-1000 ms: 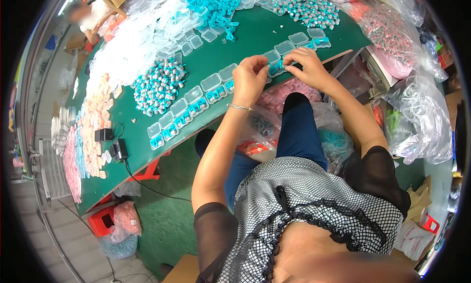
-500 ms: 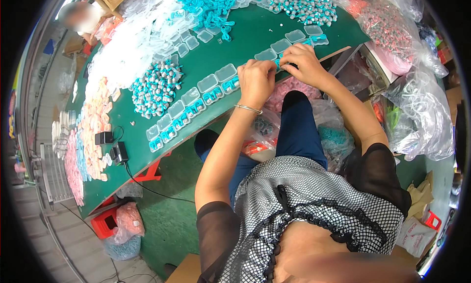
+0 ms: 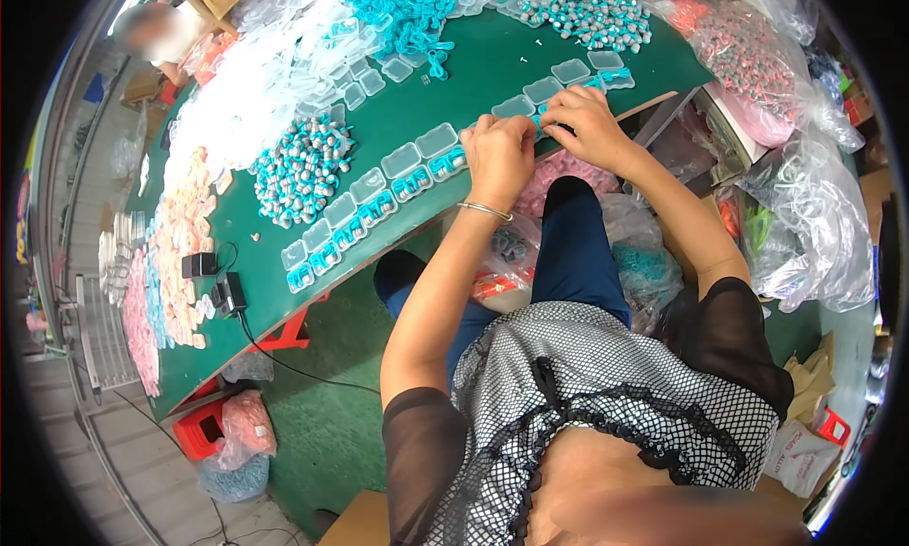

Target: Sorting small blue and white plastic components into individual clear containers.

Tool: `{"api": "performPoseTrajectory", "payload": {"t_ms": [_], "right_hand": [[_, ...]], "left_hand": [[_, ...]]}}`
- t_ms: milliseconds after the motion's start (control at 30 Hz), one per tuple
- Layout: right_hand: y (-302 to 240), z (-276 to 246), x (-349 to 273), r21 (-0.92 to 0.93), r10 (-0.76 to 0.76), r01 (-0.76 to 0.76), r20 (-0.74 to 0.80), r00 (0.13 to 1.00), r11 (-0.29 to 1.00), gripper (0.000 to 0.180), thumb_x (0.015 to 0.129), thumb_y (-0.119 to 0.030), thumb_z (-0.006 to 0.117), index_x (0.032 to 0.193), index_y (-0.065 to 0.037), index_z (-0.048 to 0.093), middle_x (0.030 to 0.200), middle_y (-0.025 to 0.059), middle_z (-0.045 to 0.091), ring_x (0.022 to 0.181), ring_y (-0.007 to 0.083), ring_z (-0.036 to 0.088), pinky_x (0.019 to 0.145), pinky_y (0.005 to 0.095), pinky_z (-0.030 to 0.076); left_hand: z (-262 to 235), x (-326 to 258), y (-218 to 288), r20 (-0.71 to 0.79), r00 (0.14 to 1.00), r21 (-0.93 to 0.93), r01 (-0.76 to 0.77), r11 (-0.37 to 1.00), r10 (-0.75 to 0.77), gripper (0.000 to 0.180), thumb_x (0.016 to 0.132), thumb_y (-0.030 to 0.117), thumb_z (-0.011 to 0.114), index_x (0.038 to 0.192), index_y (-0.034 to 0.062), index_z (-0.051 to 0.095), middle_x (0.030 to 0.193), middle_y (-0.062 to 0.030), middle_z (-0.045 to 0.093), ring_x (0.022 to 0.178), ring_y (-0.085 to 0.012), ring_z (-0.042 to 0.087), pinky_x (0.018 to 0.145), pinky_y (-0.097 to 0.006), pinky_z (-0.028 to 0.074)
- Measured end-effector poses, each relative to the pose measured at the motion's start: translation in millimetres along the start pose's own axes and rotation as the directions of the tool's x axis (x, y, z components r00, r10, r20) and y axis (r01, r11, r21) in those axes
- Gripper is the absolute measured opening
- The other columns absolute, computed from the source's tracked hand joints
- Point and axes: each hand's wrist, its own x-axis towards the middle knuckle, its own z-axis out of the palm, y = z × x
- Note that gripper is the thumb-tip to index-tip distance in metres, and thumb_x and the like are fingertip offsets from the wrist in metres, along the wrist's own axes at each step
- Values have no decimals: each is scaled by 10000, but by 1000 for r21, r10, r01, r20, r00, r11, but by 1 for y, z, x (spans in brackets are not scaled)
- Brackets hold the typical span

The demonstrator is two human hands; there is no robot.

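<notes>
Along the table's near edge runs a slanting row of small clear plastic cases [image 3: 401, 160], lids folded back, with turquoise pieces [image 3: 410, 181] inside. My left hand [image 3: 500, 160], a bangle at its wrist, bends over the row with its fingers closed. Beside it, my right hand [image 3: 584, 125] reaches over the same row, thumb and fingers pinched together. Both sets of fingertips meet close to a case with turquoise in it. Whatever they grip is hidden behind the fingers. Past my right hand, more open cases [image 3: 571, 71] continue the row.
Piles cover the green table [image 3: 473, 68]: grey-and-turquoise pieces [image 3: 301, 172], turquoise cord-like pieces [image 3: 402, 6], clear plastic cases, and peach pieces [image 3: 187, 224]. A black adapter [image 3: 228, 294] trails a cable off the edge. Filled plastic bags [image 3: 748, 58] stand at right. Another person [image 3: 161, 35] is at far left.
My left hand and forearm have shifted slightly to the right. My right hand stays nearly in place, fingers still pinched. The row of cases looks the same.
</notes>
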Motion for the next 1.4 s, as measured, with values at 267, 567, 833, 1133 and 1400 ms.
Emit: {"api": "performPoseTrajectory", "payload": {"t_ms": [267,567,833,1133,1400], "right_hand": [[0,-1,1,-9,-22,22,-5,1000,1000,97,771,-141,669,859,-102,657,911,32,582,948,220,534,875,387,345],[0,0,1,14,-9,9,2,1000,1000,106,762,-127,672,863,-101,649,923,33,592,954,218,539,879,389,344],[0,0,3,27,-8,9,-12,1000,1000,109,755,-117,674,859,-100,648,918,33,592,948,222,539,873,388,346],[2,-4,2,17,-21,22,-19,1000,1000,75,766,-157,659,837,-133,656,916,12,600,953,210,546,859,386,352],[91,-14,51,-142,196,-232,-230,953,962,106,777,-182,632,860,-135,678,831,60,669,793,275,633,661,445,470]], "left_hand": [[-3,1,-3,18,998,154,-59,986,57,72,693,128,695,757,157,681,800,12,656,858,-226,591,745,-431,363],[-10,1,-2,56,990,234,-136,963,127,100,668,154,729,758,158,688,826,13,645,853,-218,580,757,-424,353],[-15,-1,-1,36,992,226,-123,966,118,116,658,156,736,766,157,692,838,6,640,869,-214,574,760,-414,349],[-13,1,-2,123,971,359,-238,902,207,50,665,157,713,709,144,693,824,9,632,855,-210,570,764,-403,353],[-19,0,-1,74,982,221,-186,957,174,120,650,179,723,743,120,675,834,-37,619,847,-230,570,759,-409,361]]}}
